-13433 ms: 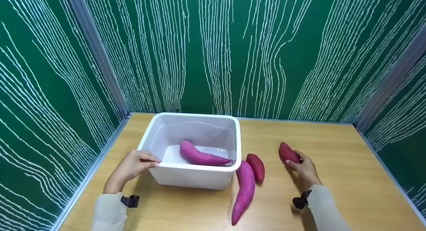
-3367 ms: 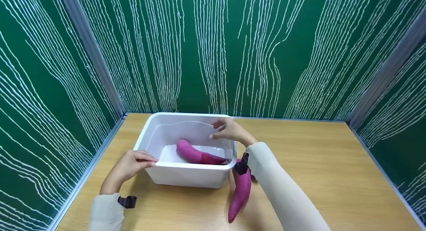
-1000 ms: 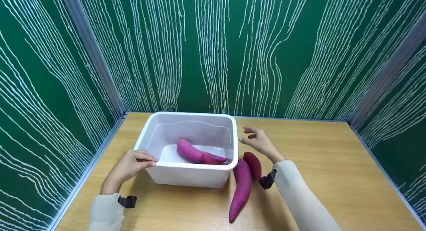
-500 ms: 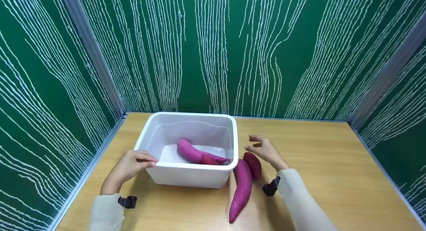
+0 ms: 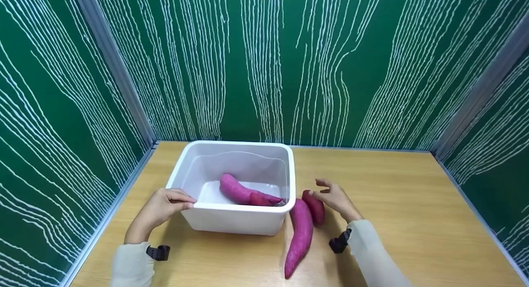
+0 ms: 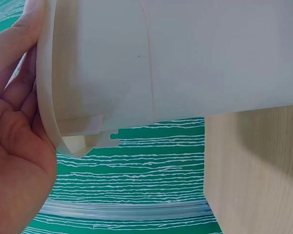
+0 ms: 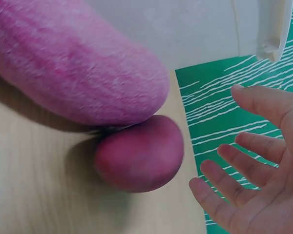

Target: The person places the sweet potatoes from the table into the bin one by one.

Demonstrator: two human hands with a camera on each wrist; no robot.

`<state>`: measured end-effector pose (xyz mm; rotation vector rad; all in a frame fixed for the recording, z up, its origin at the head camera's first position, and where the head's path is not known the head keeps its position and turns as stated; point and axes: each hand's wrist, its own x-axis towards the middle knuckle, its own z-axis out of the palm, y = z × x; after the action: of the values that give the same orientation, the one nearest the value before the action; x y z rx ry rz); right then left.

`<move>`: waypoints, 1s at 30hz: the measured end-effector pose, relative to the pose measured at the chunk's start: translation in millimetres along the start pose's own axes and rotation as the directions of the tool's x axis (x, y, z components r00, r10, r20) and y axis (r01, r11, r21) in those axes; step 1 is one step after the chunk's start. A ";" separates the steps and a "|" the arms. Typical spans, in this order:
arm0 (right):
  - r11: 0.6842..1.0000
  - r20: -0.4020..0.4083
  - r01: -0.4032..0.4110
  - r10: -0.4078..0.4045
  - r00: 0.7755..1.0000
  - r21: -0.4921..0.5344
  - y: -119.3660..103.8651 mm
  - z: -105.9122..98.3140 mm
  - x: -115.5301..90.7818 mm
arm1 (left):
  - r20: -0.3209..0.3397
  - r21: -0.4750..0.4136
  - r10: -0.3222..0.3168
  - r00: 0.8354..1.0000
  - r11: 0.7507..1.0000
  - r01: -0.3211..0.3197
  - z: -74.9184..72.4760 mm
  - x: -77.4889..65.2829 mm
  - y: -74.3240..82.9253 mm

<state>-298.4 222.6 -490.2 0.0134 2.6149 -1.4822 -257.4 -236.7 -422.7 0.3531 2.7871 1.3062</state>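
My left hand (image 5: 159, 210) pinches the near left rim of a white plastic bin (image 5: 231, 221). Inside the bin lie a long pink sweet potato (image 5: 234, 189) and, against its tapered end, a short red sweet potato (image 5: 258, 199). Just right of the bin, another long pink sweet potato (image 5: 302, 233) rests on the table, with a second red sweet potato (image 5: 317, 212) touching its upper end. Over that red one hovers my right hand (image 5: 339, 202), fingers spread and holding nothing; the right wrist view shows its fingers (image 7: 249, 165) apart from the red sweet potato (image 7: 141, 156).
The wooden table (image 5: 405, 196) stretches to the right. Green panels with white wavy lines (image 5: 264, 72) close it in at the back and both sides, with metal posts (image 5: 120, 68) at the corners.
Since the earliest frame, a red sweet potato has gone from my right hand into the bin. Lately my right hand has drawn back from the bin and lowered toward the other red one.
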 end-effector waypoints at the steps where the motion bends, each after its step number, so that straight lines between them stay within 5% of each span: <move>1: 1.000 0.002 -0.005 0.005 1.000 0.000 1.9 0.4 -0.4 | 0.001 0.000 -0.004 1.000 1.000 0.004 0.2 0.1 -0.1; 15: 0.999 0.009 -0.025 0.025 1.000 0.044 25.0 6.3 -6.2 | -0.005 0.010 0.038 0.999 0.999 -0.038 -1.6 -1.4 2.3; 30: 0.995 0.013 -0.028 0.027 1.000 0.091 43.2 16.5 -4.2 | -0.008 0.013 -0.012 1.000 1.000 0.012 0.0 -0.8 1.8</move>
<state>-289.2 231.1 -534.9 0.0494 2.5253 -1.5853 -256.3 -235.8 -421.4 0.3322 2.8009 1.2906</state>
